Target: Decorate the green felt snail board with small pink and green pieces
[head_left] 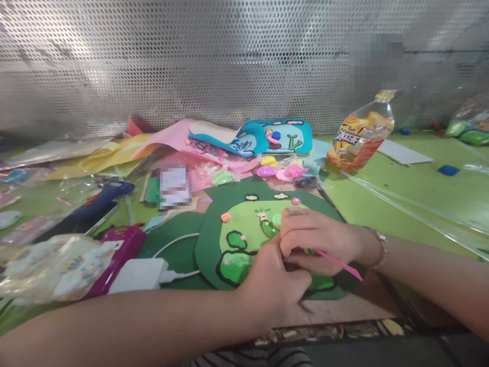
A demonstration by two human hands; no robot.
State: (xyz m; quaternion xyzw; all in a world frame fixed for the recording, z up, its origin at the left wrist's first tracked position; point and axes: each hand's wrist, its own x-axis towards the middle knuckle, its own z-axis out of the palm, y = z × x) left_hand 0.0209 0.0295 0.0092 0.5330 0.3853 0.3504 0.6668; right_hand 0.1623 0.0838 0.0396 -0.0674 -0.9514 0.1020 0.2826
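My right hand (pixel 321 237), with a bracelet at the wrist, is closed round a thin pink tool (pixel 342 263) whose flat end sticks out to the right. Against its fingers lies my left hand (pixel 273 280), closed, its fingertips hidden, so what it pinches cannot be made out. Both hands are over a dark green foam sheet (pixel 208 232) with a light green middle. Black-outlined green clay bushes (pixel 235 267), a pink clay ball (pixel 296 201), an orange-pink clay flower (pixel 226 217) and a small green and white clay figure (pixel 263 216) are on it.
A tilted drink bottle (pixel 361 135) stands behind on the right. Bagged coloured clay (pixel 267 171), blue decorated foam pieces (pixel 288 136) and pink sheets lie at the back. On the left are a blue glue gun (pixel 103 199), a white charger (pixel 139 274) with a cable, and a magenta pouch (pixel 118 255).
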